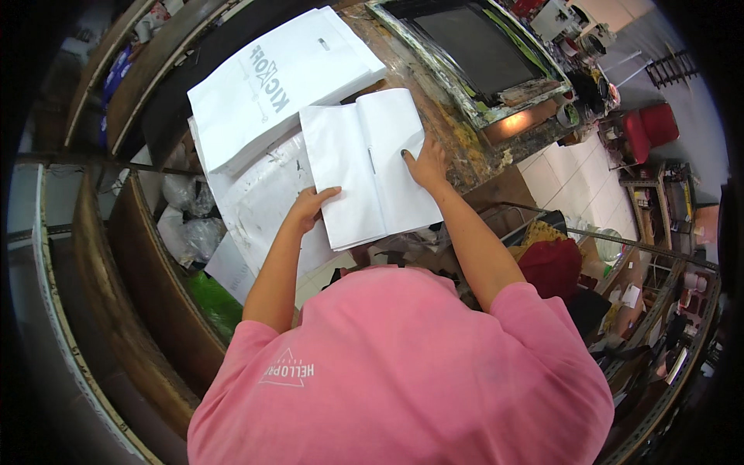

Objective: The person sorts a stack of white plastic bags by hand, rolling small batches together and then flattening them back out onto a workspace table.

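Both my hands hold a folded bundle of white bags (pixel 349 174) with a crease down its middle and a short dark slit on the crease. My left hand (pixel 308 208) grips its left edge, the thumb lying on top and the fingers partly hidden underneath. At the right edge, my right hand (pixel 428 164) is closed on it too, its dark-marked thumb on the upper face. Just beyond and to the left lies a thick stack of flat white bags (pixel 283 81) with grey print and a handle slot.
A stained wooden worktable (pixel 457 155) carries a framed dark screen (pixel 473 46) at the far right. White sheets (pixel 279 194) lie under the stack. Wooden shelves (pixel 116 287) stand on my left, with clear plastic bags (pixel 198 225) beside them. A metal rack (pixel 643 333) is on my right.
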Action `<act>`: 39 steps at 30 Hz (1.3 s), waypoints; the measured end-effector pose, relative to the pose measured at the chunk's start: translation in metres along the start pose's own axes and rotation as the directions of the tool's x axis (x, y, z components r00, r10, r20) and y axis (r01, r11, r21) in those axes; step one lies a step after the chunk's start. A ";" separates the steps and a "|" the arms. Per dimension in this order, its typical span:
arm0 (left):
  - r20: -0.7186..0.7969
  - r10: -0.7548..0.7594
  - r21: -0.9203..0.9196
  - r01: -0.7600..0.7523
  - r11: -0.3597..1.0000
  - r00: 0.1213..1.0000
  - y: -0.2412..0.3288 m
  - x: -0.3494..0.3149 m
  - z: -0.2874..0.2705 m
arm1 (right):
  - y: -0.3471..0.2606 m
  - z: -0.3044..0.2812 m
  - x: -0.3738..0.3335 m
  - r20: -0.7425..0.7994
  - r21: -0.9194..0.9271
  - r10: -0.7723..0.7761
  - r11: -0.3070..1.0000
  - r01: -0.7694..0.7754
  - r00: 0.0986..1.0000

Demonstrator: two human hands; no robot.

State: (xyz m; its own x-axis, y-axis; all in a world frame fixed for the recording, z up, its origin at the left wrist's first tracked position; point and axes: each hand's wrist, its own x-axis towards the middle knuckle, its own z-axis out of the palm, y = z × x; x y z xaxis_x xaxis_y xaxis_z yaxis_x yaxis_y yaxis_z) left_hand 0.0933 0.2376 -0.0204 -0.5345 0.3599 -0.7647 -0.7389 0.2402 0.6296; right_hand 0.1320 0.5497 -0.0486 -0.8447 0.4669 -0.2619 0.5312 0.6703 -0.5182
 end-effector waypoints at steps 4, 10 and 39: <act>0.059 0.003 -0.064 0.000 0.998 0.998 -0.020 -0.020 0.003 | 0.011 -0.010 0.006 0.078 0.046 -0.057 0.998 0.053 0.995; 0.202 0.212 0.335 -0.271 0.902 0.956 -0.014 -0.039 0.019 | 0.020 -0.008 0.013 0.080 0.087 -0.057 0.995 0.050 0.995; -0.018 -0.004 0.185 0.007 0.983 1.000 0.041 -0.011 0.047 | 0.021 0.006 0.014 0.177 0.449 -0.163 0.891 0.068 0.971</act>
State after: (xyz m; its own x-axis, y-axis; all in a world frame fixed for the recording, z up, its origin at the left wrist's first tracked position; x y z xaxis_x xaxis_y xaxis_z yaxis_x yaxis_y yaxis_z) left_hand 0.0886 0.2860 0.0203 -0.5390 0.3424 -0.7696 -0.6541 0.4056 0.6385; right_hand 0.1309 0.5669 -0.0679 -0.9183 0.2414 -0.3137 0.3860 0.3705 -0.8449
